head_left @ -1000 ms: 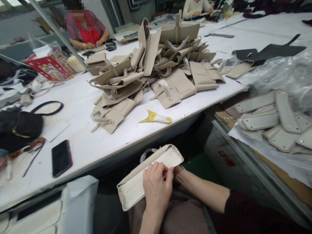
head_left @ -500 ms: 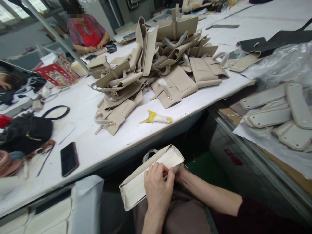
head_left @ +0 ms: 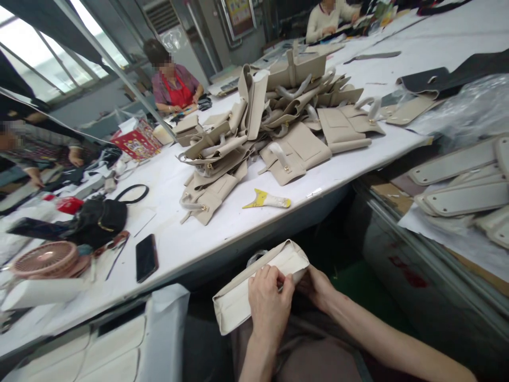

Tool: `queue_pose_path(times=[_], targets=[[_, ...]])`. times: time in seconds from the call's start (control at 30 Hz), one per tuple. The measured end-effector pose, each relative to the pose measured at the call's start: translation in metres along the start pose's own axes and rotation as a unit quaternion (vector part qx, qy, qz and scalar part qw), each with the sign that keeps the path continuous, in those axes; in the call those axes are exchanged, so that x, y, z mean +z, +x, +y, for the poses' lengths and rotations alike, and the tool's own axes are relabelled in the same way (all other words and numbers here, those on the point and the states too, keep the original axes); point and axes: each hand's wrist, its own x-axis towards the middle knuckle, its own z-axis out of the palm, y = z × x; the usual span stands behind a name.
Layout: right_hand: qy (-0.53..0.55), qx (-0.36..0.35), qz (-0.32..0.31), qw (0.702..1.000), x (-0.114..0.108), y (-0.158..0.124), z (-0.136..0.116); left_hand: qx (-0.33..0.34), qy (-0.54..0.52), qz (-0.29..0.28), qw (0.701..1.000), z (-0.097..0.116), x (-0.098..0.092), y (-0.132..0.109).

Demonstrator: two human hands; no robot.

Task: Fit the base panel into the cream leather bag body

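Note:
A beige handbag body (head_left: 233,312) rests tilted over my lap, its long cream panel facing up toward me. My left hand (head_left: 271,300) lies across this panel, fingers curled and thumb pinching at its near edge. At the bag's right end, my right hand (head_left: 319,288) grips from the side, with its fingertips hidden behind the bag. A loop in clear wrap (head_left: 256,257) shows at the bag's far side. On the table edge beyond lies a yellow and white forked tool (head_left: 267,199), touched by neither hand.
Several beige bag pieces (head_left: 296,151) are heaped on the white table (head_left: 222,241). A phone (head_left: 146,258) and pink fan (head_left: 45,259) lie left. Grey-beige panels (head_left: 461,197) are stacked right. Cream pieces (head_left: 115,345) sit lower left. Co-workers sit across the table.
The camera view has turned up and left, so the table and bag sit farther right in the picture. Both hands keep about the same hold on the bag.

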Motion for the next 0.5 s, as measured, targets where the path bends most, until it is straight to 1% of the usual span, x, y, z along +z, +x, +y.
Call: queue_pose_path(times=[0.07, 0.1, 0.13, 0.17, 0.2, 0.23, 0.27, 0.33, 0.43, 0.5], targets=[[0.014, 0.015, 0.041, 0.999, -0.010, -0.012, 0.009, 0.004, 0.001, 0.008, 1.000, 0.000, 0.001, -0.002], [0.004, -0.002, 0.065, 0.998, -0.017, -0.023, 0.012, 0.007, 0.001, 0.011, 1.000, 0.000, 0.001, -0.002], [-0.022, -0.041, 0.089, 0.995, -0.023, -0.035, 0.014, 0.010, 0.001, 0.013, 1.000, 0.000, 0.001, -0.003], [-0.064, -0.098, 0.105, 0.988, -0.028, -0.048, 0.015, 0.012, 0.000, 0.014, 1.000, 0.000, 0.001, -0.003], [-0.118, -0.167, 0.110, 0.973, -0.032, -0.061, 0.014, 0.014, -0.001, 0.013, 1.000, 0.000, 0.000, -0.003], [-0.180, -0.241, 0.108, 0.948, -0.034, -0.072, 0.013, 0.017, -0.002, 0.011, 1.000, 0.000, 0.000, -0.002], [-0.240, -0.310, 0.102, 0.914, -0.034, -0.081, 0.012, 0.018, -0.004, 0.009, 1.000, 0.001, -0.001, -0.001], [-0.342, -0.413, 0.094, 0.839, -0.030, -0.088, 0.009, 0.015, -0.008, 0.009, 1.000, 0.002, -0.003, -0.001], [-0.456, -0.497, 0.129, 0.727, -0.024, -0.078, 0.014, 0.001, -0.015, 0.030, 0.999, 0.002, 0.000, -0.007], [-0.490, -0.547, 0.162, 0.659, -0.020, -0.060, 0.023, -0.014, -0.021, 0.065, 0.998, -0.003, 0.012, -0.010]])
